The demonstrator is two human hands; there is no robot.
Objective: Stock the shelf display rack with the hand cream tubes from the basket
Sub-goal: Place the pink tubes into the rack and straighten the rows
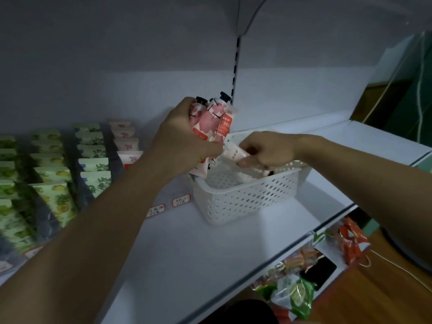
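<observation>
My left hand [180, 139] grips a bunch of pink-and-white hand cream tubes [211, 118] with black caps pointing up, held just left of and above the white perforated basket [247, 202]. Over the basket, my right hand [266, 152] is closed on another pale pink tube [233, 154], its end touching the bunch. A dark-capped tube [268, 172] shows under that hand inside the basket. The tiered display rack [93, 160] at the left holds rows of green-patterned tubes and one row of pink ones [125, 141].
The basket stands on a white shelf [187, 253] with a slotted upright [235, 73] behind it. Two red-bordered price labels [168, 204] lie on the shelf by the rack. Snack packets [297, 288] fill the lower shelf at the right.
</observation>
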